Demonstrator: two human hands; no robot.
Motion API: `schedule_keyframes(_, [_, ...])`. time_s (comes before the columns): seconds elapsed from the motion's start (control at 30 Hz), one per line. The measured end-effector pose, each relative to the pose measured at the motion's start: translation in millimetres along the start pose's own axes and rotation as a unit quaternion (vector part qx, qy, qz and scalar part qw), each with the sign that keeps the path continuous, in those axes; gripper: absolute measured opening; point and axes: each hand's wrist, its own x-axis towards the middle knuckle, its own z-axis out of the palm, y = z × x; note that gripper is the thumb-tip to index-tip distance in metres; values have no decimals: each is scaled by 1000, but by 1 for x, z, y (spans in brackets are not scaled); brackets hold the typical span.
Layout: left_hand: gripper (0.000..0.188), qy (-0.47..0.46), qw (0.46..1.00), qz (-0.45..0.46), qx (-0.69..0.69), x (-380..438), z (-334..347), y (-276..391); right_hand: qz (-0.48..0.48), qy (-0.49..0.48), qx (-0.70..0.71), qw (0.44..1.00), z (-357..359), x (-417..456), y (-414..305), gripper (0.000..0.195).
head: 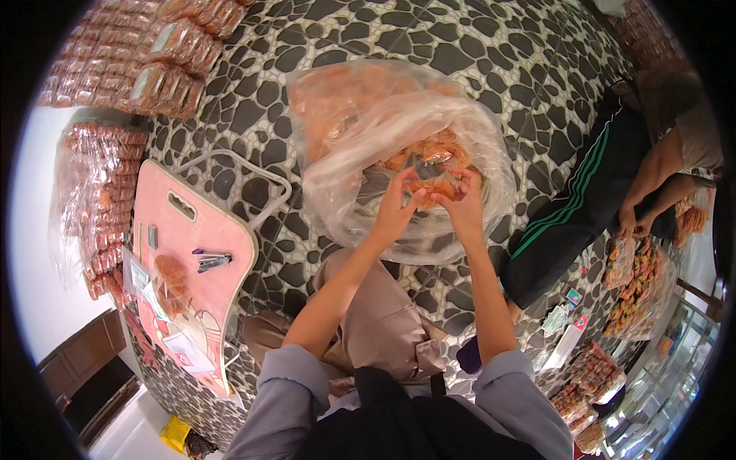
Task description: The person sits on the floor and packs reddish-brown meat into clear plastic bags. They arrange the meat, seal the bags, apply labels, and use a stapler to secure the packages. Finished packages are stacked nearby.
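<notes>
Both of my hands reach into the mouth of a large clear plastic bag [402,115] on the floor. Between them they hold an orange-brown snack piece [436,190], its kind unclear. My left hand [399,201] pinches its left end, and my right hand [463,198] grips the right end. Just beyond the fingers, more orange-brown pieces [445,149] lie inside the bag. To the left stands a pink folding table [201,218] bearing a stapler [214,260], a small grey block [153,236] and a clear bag of brown snacks [171,282].
Stacks of packed snacks [115,52] rise along the left wall. A co-worker's leg [569,207] stretches over the patterned floor at right, and that person's hands [632,221] touch a filled packet [620,261]. Paper labels [556,319] and more packets [595,368] lie at lower right.
</notes>
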Motion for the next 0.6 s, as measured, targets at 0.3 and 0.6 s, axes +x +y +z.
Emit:
schedule_keyframes(0.3, [22, 114, 955, 8, -273, -53, -68, 97, 13, -125, 239, 963, 47, -61, -123, 53])
schedule_keyframes(0.6, [31, 225, 924, 58, -302, -184, -144, 124, -14, -316, 170, 933, 132, -157, -133, 29])
